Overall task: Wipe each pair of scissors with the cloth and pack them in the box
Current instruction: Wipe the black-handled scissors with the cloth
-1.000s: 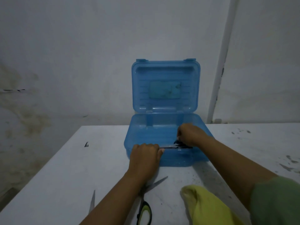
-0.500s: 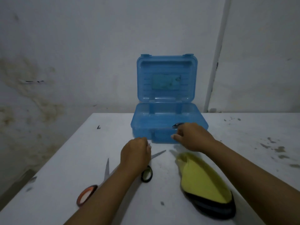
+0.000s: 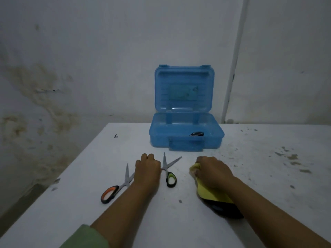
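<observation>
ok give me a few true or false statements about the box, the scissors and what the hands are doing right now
1. The blue box stands open with its lid upright. True.
2. The right hand rests on the yellow cloth. True.
3. Both pairs of scissors on the table are shut. False: the green-handled scissors and the orange-handled scissors both lie with blades spread.
4. The box is empty. False: a dark scissor handle shows inside, near its front wall.
5. The left hand is a closed fist between the two pairs on the table. True.
</observation>
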